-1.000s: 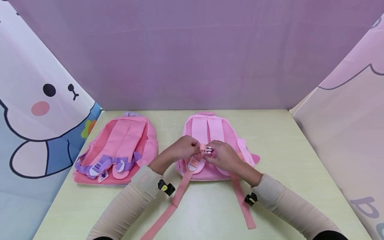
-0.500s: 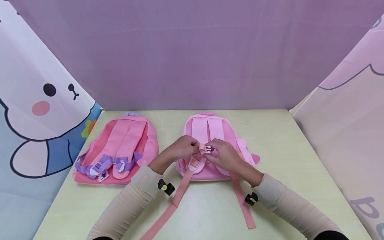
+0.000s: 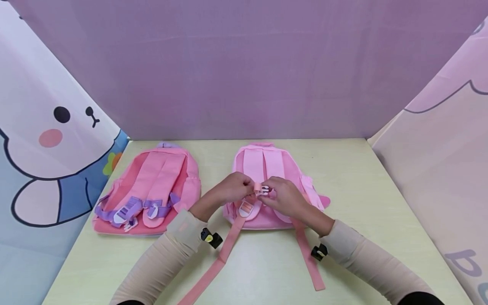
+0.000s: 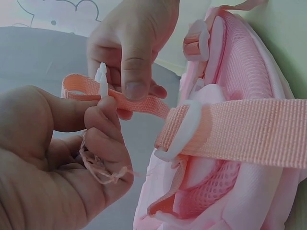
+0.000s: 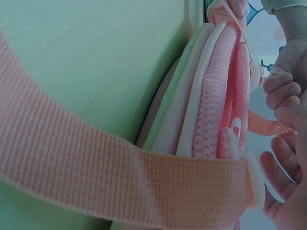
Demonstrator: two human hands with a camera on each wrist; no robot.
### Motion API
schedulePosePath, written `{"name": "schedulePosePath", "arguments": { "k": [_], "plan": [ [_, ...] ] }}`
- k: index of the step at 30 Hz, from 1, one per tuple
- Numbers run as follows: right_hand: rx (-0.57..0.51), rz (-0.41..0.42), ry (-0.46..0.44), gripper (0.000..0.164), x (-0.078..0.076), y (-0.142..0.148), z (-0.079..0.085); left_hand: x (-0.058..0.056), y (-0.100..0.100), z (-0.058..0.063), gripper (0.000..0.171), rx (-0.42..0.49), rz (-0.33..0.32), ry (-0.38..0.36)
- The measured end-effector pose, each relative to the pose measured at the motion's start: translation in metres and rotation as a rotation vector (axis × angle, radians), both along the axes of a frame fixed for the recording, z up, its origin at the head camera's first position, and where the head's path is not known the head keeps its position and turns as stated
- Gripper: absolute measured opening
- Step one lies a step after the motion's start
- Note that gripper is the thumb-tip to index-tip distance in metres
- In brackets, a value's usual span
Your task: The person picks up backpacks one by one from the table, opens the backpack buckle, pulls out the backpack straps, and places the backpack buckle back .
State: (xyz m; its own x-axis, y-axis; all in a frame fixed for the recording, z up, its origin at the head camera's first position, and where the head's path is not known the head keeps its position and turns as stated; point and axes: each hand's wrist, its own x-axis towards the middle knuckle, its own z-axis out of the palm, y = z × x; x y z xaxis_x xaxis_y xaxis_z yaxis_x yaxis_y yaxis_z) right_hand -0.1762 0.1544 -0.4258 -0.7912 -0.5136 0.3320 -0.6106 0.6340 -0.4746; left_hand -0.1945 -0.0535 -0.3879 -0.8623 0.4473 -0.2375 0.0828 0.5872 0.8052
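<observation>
A light pink backpack [image 3: 253, 163] lies with its shoulder straps facing up. Over its lower part, both hands work at a white side-release buckle [image 3: 264, 190] on a folded peach webbing strap [image 3: 257, 187]. My left hand [image 3: 237, 186] pinches the webbing beside the buckle, its fingers curled in the left wrist view, with loose threads [image 4: 98, 167] against them. From the other side, my right hand [image 3: 284, 197] pinches the buckle's pronged end between thumb and fingers. The webbing runs down to a white slider [image 4: 184, 132] on the backpack. Fingers hide part of the buckle.
Left of the hands lies a coral backpack [image 3: 152, 178] with purple straps and white buckles. Two loose peach strap ends [image 3: 228, 245] hang toward the front of the pale table [image 3: 366, 190]. A purple backdrop [image 3: 244, 76] and printed cloth sides enclose it.
</observation>
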Motion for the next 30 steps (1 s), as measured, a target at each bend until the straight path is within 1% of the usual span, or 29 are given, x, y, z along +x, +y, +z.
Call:
{"name": "schedulePosePath", "arguments": {
  "k": [11, 19, 23, 30],
  "plan": [
    [0.024, -0.006, 0.012, 0.024, -0.002, -0.0005, -0.0017, -0.0005, 0.001, 0.0025, 0.022, 0.026, -0.002, -0.009],
    [0.026, -0.008, 0.007, 0.02, -0.0007, -0.0024, -0.0013, 0.0008, 0.0015, 0.0034, 0.022, 0.049, 0.01, -0.038],
    [0.038, -0.025, -0.006, 0.019, -0.0001, -0.0032, -0.0022, 0.0011, 0.0016, 0.0026, 0.023, 0.068, 0.002, -0.051],
    [0.054, -0.034, -0.014, 0.018, 0.0001, -0.0034, -0.0016, 0.0022, 0.0013, 0.0037, 0.023, 0.063, 0.008, -0.055]
  ]
}}
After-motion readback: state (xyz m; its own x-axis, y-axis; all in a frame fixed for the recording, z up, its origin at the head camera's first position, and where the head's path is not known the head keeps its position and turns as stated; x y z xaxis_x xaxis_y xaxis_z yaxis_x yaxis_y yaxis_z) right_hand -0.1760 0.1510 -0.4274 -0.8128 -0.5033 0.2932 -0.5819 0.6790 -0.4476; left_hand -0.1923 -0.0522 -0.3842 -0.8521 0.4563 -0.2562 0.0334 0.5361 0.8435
